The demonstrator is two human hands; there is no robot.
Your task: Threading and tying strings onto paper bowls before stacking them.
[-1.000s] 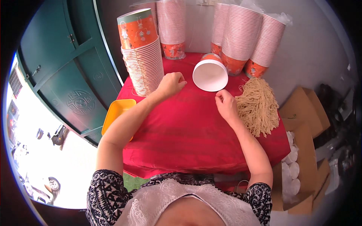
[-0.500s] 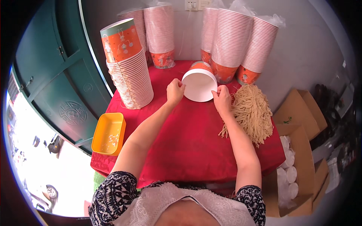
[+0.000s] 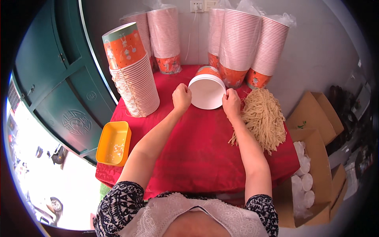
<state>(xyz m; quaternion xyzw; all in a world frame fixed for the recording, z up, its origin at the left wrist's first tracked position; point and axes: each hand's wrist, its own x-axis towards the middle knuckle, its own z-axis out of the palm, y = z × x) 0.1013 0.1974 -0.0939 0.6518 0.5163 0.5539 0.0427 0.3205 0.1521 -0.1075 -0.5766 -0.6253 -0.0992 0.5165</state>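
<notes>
A paper bucket point(image 3: 207, 94) lies on its side on the red-covered table, its white inside and rim facing me and its orange printed wall behind. My left hand point(image 3: 182, 98) is closed at the left edge of the rim. At the right edge my right hand point(image 3: 231, 104) is closed too, fingers curled in. Whatever the fingers pinch is hidden; no cord shows between the hands. Just beyond my right wrist lies a heap of cream cords point(image 3: 262, 118). To the left stands a tilted stack of paper buckets point(image 3: 136, 85), with cords hanging down its side.
Bagged bucket stacks point(image 3: 241, 39) stand along the back wall. A yellow plastic tub point(image 3: 113, 143) with small white bits sits at the table's left edge. Right of the table, an open cardboard box point(image 3: 318, 158) holds white round items. A green door point(image 3: 71, 87) is on the left.
Both hands have curled more tightly at the rim's sides, and the right thumb has come off the inner edge. The bucket stays in place; the whole view has shifted slightly.
</notes>
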